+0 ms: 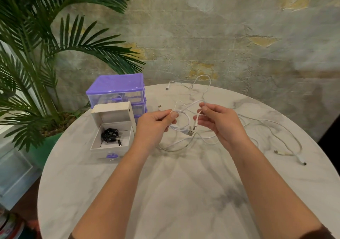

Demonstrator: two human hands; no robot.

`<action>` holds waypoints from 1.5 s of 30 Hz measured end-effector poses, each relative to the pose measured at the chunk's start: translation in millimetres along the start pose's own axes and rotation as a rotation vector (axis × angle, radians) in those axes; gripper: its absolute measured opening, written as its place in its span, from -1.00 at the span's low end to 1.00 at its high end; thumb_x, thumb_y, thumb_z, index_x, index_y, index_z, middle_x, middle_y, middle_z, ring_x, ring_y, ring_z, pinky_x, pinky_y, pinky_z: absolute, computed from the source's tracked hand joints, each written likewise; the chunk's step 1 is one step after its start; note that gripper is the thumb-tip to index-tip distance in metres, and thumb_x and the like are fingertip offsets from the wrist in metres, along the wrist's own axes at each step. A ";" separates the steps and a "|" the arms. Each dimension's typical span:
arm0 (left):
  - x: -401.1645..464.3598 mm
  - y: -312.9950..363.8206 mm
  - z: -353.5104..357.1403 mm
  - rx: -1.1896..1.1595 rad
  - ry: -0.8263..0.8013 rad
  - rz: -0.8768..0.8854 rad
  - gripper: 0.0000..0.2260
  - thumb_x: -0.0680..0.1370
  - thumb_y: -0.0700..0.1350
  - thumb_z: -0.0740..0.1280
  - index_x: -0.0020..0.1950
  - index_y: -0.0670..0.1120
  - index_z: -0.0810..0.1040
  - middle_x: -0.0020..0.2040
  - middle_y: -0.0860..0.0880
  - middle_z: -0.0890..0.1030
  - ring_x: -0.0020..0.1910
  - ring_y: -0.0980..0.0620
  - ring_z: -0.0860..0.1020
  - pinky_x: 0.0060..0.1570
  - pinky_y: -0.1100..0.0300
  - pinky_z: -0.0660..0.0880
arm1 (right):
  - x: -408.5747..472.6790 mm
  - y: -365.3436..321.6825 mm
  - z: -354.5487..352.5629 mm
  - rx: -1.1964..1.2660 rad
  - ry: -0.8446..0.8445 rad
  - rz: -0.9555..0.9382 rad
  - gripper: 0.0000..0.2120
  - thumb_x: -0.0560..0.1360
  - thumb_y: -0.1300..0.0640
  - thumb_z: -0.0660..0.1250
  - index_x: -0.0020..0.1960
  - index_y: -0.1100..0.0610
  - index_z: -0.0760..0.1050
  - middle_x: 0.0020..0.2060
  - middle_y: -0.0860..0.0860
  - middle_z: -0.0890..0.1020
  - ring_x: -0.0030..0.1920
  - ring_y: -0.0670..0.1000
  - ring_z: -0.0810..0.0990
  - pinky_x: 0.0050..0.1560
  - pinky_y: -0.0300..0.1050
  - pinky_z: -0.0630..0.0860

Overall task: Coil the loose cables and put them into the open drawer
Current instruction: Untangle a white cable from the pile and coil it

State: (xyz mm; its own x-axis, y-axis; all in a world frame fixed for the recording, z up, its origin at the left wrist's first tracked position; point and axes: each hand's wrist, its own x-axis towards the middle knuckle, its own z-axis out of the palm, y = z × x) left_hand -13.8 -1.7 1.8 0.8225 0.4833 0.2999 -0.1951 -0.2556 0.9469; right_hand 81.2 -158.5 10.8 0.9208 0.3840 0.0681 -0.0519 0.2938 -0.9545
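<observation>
Over a round marble table (pixel 184 192), the left hand (pixel 153 122) pinched a white cable (pixel 181 126) loop while the right hand (pixel 219 122) pinched its strand; a black coil (pixel 109 135) lay in the open drawer (pixel 112 146) at left.

Glossy marble-look tabletop (pixel 184 192), translucent purple plastic drawer unit (pixel 117 89), smooth white rubbery cable (pixel 181 126)

Open drawer reachable from above, cables cluttering the right

I saw the drawer (pixel 112 137) open-topped, a black coil (pixel 110 135) filling its left part; bare surface (pixel 184 192) lay near me, while loose white cables (pixel 276 128) sprawled right and the purple cabinet (pixel 117 89) blocked behind.
</observation>
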 end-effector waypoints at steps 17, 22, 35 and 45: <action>0.2 -6.5 3.0 0.145 0.135 0.081 -0.89 0.51 -0.01 0.42 -0.16 0.20 0.66 -0.26 0.12 0.68 -0.22 0.16 0.60 -0.04 0.06 0.56 | -8.7 -2.1 8.0 -0.023 -0.225 0.292 -0.88 0.55 0.22 0.29 0.06 0.11 0.55 -0.20 -0.03 0.66 -0.27 -0.09 0.52 -0.22 -0.22 0.35; -0.6 -9.1 3.3 0.257 0.144 0.125 -0.86 0.52 0.03 0.40 -0.06 0.03 0.72 -0.21 0.06 0.68 -0.16 0.07 0.61 -0.01 -0.03 0.54 | -9.9 -3.8 12.0 -0.163 -0.344 0.235 -0.81 0.48 0.04 0.37 0.08 0.01 0.57 -0.23 -0.08 0.55 -0.31 -0.11 0.39 -0.26 -0.19 0.22; 3.7 -1.4 -7.0 -0.097 0.083 -0.212 -0.90 0.53 -0.07 0.40 -0.14 0.02 0.70 -0.21 0.06 0.71 -0.15 0.13 0.54 -0.09 0.24 0.44 | -4.7 6.6 1.9 -0.770 -0.074 -0.053 -0.55 0.34 0.37 0.51 0.11 0.00 0.51 -0.14 0.03 0.57 -0.38 0.03 0.55 -0.33 -0.12 0.50; 7.7 0.4 -13.6 -0.473 0.106 -0.349 -0.86 0.57 -0.12 0.35 0.04 -0.15 0.65 -0.18 0.05 0.68 -0.25 0.21 0.57 -0.11 0.34 0.53 | 0.4 11.2 -7.8 -0.992 -0.016 -0.038 -0.74 0.41 0.40 0.37 -0.09 0.05 0.59 -0.27 0.04 0.60 -0.42 -0.09 0.49 -0.49 -0.34 0.34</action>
State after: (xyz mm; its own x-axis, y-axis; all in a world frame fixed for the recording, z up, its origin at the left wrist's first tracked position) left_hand -14.8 13.3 6.1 0.8279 0.5586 -0.0514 -0.1594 0.3220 0.9332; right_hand 84.0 -161.9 -2.1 0.9095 0.4033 0.1011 0.3315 -0.5569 -0.7616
